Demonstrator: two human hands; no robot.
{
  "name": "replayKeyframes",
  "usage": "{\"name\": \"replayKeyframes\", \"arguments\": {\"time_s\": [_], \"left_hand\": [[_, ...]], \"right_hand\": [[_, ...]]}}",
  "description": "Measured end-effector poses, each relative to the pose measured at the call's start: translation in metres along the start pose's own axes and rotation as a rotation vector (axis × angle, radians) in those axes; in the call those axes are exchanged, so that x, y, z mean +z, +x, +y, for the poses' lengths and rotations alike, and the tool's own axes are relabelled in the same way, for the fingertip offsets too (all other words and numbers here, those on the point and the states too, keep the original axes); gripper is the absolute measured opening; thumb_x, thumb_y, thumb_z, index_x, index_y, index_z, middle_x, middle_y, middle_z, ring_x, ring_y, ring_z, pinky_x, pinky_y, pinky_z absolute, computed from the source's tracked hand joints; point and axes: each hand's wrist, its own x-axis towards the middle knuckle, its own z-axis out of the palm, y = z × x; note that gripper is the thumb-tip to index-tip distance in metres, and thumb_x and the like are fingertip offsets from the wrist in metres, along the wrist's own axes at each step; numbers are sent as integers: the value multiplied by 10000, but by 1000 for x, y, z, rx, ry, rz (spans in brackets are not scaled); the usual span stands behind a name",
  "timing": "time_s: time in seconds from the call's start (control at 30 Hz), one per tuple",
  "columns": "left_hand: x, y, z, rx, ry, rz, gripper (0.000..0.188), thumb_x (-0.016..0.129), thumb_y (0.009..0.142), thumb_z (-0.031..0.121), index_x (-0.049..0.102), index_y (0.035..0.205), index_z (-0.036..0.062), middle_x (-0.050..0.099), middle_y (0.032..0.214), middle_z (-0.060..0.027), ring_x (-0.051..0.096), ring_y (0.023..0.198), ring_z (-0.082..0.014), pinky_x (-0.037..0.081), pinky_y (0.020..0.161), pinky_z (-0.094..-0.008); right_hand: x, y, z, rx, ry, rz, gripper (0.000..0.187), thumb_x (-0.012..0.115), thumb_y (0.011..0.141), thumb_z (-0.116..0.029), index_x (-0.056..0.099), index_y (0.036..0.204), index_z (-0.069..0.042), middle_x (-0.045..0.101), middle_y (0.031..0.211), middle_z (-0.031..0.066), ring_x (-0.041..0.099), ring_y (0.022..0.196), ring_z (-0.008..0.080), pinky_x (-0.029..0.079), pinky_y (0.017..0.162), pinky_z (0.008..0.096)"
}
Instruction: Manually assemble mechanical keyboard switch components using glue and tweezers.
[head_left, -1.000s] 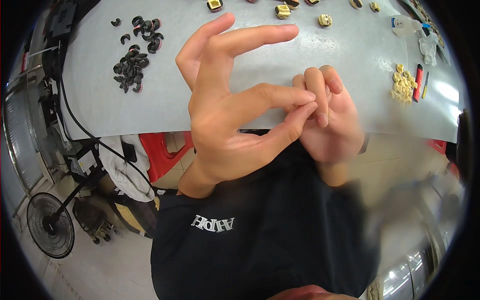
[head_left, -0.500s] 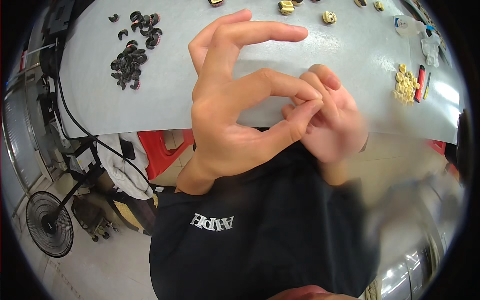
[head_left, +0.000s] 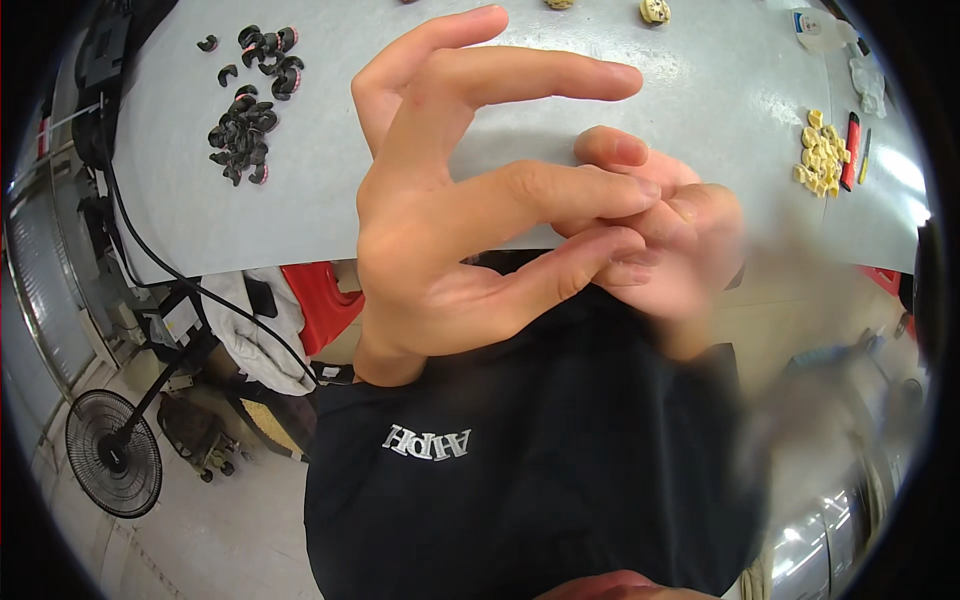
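Observation:
Over the near edge of the grey table [head_left: 330,180], my two hands meet at the fingertips. My left hand [head_left: 420,230] has its index finger and thumb brought together against the right fingers, while its other fingers reach out bent and apart. The thumb and index tips show a small gap between them, filled by right fingers. My right hand [head_left: 690,235] is curled, fingers bent inward, its outer side blurred. Whatever lies between the fingers, if anything, is hidden.
Black curved pieces with pink parts [head_left: 243,135] lie at the left. At the right are a pile of cream pieces [head_left: 820,155], a red tool [head_left: 851,150], a thin yellow stick [head_left: 866,155] and a clear bottle [head_left: 822,30]. A fan [head_left: 113,453] and a red chair [head_left: 325,305] stand below.
The left thumb and index tips, touching before, are now slightly parted around the right fingers. The right fingers have curled up against them. The whole view has shifted a little.

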Motion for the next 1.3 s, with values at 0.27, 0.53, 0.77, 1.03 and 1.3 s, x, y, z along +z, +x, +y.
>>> {"name": "replayKeyframes", "arguments": {"time_s": [0.27, 0.53, 0.77, 1.03, 1.3], "left_hand": [[1, 4, -2, -1, -52, -100, 295, 769, 611, 259, 706, 840, 83, 654, 944, -195, 586, 1022, -294, 306, 983, -485], [1, 4, 0, -52, 56, -137, 311, 753, 577, 199, 690, 855, 75, 659, 935, -197, 590, 1014, -289, 307, 979, -482], [-7, 1, -15, 103, 176, -221, 267, 757, 598, 268, 701, 835, 159, 668, 938, -150, 589, 1005, -277, 344, 961, -481], [-52, -7, -14, 84, 251, -235, 239, 743, 613, 290, 698, 819, 178, 666, 927, -134, 589, 992, -263, 353, 960, -479], [-51, -7, -14, 84, 302, -246, 212, 729, 628, 312, 694, 802, 197, 665, 917, -118, 589, 979, -250, 362, 958, -478]], "right_hand": [[1, -1, -2, 24, 7, 44, 319, 457, 858, -62, 367, 1162, -37, 505, 881, 105, 444, 910, 222, 373, 713, 292], [5, 2, 2, -18, 47, 89, 321, 440, 854, -32, 375, 1168, -42, 538, 954, 160, 455, 948, 247, 380, 735, 317], [0, 2, 6, -74, -123, 87, 324, 428, 857, -23, 382, 1176, -54, 529, 947, 150, 464, 896, 220, 367, 739, 316], [24, 10, 8, -17, -331, 434, 311, 554, 758, -49, 392, 1023, -80, 463, 746, 52, 432, 636, 134, 346, 553, 281], [20, 9, 8, -6, -334, 398, 298, 533, 780, -34, 368, 1021, -90, 466, 773, 74, 433, 613, 127, 351, 551, 273]]}}
